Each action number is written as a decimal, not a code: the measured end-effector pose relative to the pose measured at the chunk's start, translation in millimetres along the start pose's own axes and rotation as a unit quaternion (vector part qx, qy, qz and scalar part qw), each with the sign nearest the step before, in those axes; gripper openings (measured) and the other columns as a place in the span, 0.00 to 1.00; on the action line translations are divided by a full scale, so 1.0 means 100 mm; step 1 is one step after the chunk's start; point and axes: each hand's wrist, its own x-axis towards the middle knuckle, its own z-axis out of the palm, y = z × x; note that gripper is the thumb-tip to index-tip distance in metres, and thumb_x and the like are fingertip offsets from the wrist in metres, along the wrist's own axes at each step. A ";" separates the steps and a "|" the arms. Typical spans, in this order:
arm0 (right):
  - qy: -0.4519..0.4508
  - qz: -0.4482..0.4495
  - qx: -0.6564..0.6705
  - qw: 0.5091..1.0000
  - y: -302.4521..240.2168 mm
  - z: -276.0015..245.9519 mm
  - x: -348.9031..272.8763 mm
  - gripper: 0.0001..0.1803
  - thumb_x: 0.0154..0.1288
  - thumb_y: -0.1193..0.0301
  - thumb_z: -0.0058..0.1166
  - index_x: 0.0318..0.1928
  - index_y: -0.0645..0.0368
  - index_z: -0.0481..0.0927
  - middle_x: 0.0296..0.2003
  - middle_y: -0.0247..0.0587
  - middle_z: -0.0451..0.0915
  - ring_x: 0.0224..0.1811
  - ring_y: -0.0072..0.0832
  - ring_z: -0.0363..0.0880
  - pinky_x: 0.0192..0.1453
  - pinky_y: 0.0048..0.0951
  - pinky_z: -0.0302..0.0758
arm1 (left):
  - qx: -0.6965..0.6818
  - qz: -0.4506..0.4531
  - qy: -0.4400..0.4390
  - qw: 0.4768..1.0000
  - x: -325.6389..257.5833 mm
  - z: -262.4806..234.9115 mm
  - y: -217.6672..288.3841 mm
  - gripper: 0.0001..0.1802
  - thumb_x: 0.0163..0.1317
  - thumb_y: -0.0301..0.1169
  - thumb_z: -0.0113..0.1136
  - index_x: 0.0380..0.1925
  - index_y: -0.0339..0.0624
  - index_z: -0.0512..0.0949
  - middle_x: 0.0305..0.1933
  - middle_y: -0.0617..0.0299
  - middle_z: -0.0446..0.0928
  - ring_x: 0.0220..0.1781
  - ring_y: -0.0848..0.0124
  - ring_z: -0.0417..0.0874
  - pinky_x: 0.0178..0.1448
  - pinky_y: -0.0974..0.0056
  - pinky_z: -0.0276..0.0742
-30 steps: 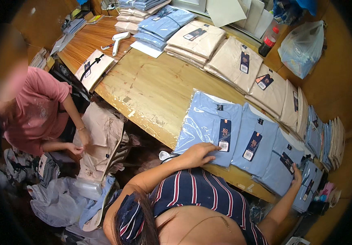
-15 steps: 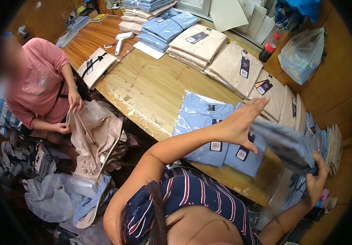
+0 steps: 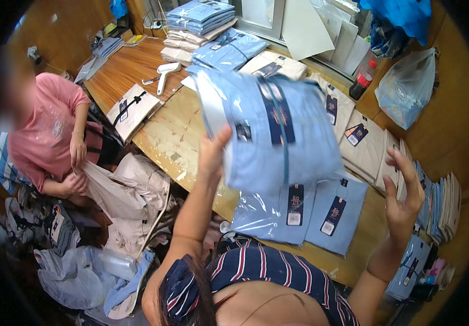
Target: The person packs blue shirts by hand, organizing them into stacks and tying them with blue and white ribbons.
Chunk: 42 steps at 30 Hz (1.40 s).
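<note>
My left hand (image 3: 212,155) grips the left edge of a bundle of folded light-blue shirts (image 3: 316,136), its thumb on the near face. The bundle is raised over the table, slightly blurred, with clear plastic over it, a dark tag and a dark band across the middle. To its right, my right hand (image 3: 405,190) is apart from it, empty, fingers spread and curved. Below the bundle, a bagged blue shirt (image 3: 261,214) and a second blue shirt (image 3: 348,201) lie side by side on the table, each with a dark tag; the bundle partly hides them.
Stacks of beige packed garments (image 3: 362,144) line the table's (image 3: 180,125) far side. Further left are a blue stack (image 3: 202,16) and a white handheld tool (image 3: 163,79). A co-worker in a pink top (image 3: 55,108) handles a beige garment (image 3: 131,190) at left. A bottle (image 3: 363,79) stands far right.
The blue bundle has swung from the right side up and left over the table. My left hand, open before, now grips it; my right hand has let go. The co-worker's hands have shifted on the beige garment.
</note>
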 end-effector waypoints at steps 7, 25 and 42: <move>0.032 0.265 -0.030 0.963 0.54 -0.11 -0.56 0.23 0.49 0.84 0.42 0.49 0.63 0.65 0.44 0.44 0.70 0.40 0.28 0.70 0.45 0.26 0.65 | -0.058 0.199 -0.040 0.977 2.15 0.22 0.53 0.18 0.47 0.27 0.58 0.38 0.32 0.67 0.35 0.57 0.72 0.34 0.69 0.75 0.38 0.67 0.74; -0.011 0.521 -0.127 0.844 0.61 0.15 -1.62 0.27 0.49 0.83 0.43 0.53 0.55 0.63 0.38 0.43 0.71 0.30 0.26 0.69 0.36 0.26 0.67 | 0.464 -0.009 0.504 0.728 4.03 -1.09 -0.71 0.38 0.39 0.56 0.55 0.40 0.31 0.69 0.54 0.41 0.55 0.56 0.49 0.54 0.56 0.52 0.53; -0.045 0.516 -0.099 0.850 0.55 0.31 -1.43 0.27 0.48 0.83 0.44 0.52 0.58 0.62 0.43 0.47 0.69 0.35 0.30 0.70 0.39 0.28 0.67 | 0.199 -0.015 0.622 0.757 3.36 -0.61 -0.56 0.34 0.36 0.38 0.66 0.43 0.41 0.62 0.49 0.43 0.56 0.55 0.51 0.53 0.53 0.51 0.56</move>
